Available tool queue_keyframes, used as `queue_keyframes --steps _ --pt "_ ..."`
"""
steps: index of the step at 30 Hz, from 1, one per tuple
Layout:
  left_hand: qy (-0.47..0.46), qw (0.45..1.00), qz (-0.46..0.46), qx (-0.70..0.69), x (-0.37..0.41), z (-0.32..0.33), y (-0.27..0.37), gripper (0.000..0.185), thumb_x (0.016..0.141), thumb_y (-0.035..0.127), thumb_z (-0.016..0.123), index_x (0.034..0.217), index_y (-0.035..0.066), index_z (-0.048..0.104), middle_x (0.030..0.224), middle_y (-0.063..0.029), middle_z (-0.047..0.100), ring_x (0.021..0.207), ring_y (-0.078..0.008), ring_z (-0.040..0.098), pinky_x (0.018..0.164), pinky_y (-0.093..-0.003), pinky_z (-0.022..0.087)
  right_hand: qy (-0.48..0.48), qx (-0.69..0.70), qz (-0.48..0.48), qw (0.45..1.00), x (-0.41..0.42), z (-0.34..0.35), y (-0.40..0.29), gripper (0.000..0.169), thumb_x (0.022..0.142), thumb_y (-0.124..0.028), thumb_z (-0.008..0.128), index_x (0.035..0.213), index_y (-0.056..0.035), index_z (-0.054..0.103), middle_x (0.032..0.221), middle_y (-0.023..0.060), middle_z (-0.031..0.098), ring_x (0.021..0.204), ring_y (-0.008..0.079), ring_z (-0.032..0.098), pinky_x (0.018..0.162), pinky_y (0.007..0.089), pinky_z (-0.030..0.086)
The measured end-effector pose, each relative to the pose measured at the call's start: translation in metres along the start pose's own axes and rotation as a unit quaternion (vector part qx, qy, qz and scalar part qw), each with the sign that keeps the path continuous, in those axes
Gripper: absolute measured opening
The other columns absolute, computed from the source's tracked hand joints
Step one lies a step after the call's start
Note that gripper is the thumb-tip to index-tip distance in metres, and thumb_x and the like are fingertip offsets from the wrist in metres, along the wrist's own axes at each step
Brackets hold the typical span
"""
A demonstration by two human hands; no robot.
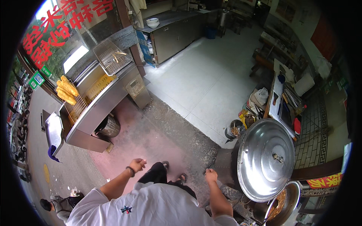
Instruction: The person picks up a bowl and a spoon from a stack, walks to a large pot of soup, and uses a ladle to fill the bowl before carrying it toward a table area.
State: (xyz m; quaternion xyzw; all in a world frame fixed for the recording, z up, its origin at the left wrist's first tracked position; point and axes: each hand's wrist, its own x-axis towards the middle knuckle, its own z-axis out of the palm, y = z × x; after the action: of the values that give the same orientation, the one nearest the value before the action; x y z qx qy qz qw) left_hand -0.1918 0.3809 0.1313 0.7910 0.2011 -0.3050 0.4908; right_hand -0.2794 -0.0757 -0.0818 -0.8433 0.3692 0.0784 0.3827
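Note:
My left hand (137,165), with a dark bead bracelet (130,171) at its wrist, hangs in mid-air over the floor. Its fingers are loosely curled, and I see nothing in them. My right hand (211,175) is curled beside the metal side of a stove (224,162). A small dark spot shows at its fingertips; whether it holds anything is hidden. To the right of that hand, a big domed metal lid (264,161) rests tilted on a large pot. Below the lid stands a wide metal pan (296,195) with brownish food in it.
At left, fried dough sticks (66,89) stand in a wire rack on a steel counter (97,104). A wire basket (111,58) holds tongs or sticks. Beneath the counter is a metal bucket (109,127). A cluttered side table (278,99) stands right. A person (58,207) is outside, lower left.

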Motion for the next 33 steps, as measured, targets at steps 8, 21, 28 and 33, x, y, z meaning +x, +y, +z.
queue_keyframes --steps 8,21,28,33 --pt "-0.041 0.947 -0.297 0.117 0.118 -0.02 -0.042 0.064 0.087 0.055 0.032 0.094 0.0 0.063 0.075 -0.0137 0.064 0.059 -0.0223 0.059 0.057 -0.0343 0.048 -0.084 -0.018 -0.006 0.996 0.085 -0.039 -0.195 0.041 0.083 -0.041 0.043 0.099 -0.0076 0.06 0.092 0.0165 0.063 0.087 0.0349 0.059 0.079 0.0402 0.043" --pt "-0.089 0.994 -0.054 -0.042 0.459 -0.016 0.372 0.056 0.085 0.055 0.041 0.083 0.003 0.06 0.061 -0.0086 0.057 0.043 -0.0157 0.048 0.04 -0.0297 0.039 -0.059 0.45 0.415 0.789 0.212 -0.035 -0.096 0.046 0.08 -0.045 0.049 0.078 0.0001 0.058 0.062 0.0134 0.059 0.045 0.0225 0.053 0.036 0.0319 0.036" --pt "-0.094 0.995 0.031 0.018 0.582 -0.01 0.509 0.055 0.084 0.055 0.045 0.078 0.002 0.06 0.058 -0.0063 0.055 0.043 -0.0138 0.047 0.04 -0.0276 0.039 0.078 0.438 0.403 0.8 0.337 -0.041 -0.302 0.043 0.083 -0.044 0.046 0.078 -0.0023 0.055 0.063 0.0141 0.058 0.042 0.0222 0.049 0.034 0.032 0.033" --pt "-0.046 0.99 -0.101 0.082 0.628 -0.027 0.512 0.054 0.086 0.052 0.042 0.085 0.001 0.06 0.063 -0.0113 0.058 0.043 -0.0176 0.047 0.041 -0.0295 0.04 -0.026 0.442 0.444 0.779 0.489 -0.06 -0.318 0.043 0.081 -0.047 0.047 0.078 -0.0042 0.053 0.06 0.0131 0.053 0.038 0.0224 0.044 0.035 0.0333 0.034"
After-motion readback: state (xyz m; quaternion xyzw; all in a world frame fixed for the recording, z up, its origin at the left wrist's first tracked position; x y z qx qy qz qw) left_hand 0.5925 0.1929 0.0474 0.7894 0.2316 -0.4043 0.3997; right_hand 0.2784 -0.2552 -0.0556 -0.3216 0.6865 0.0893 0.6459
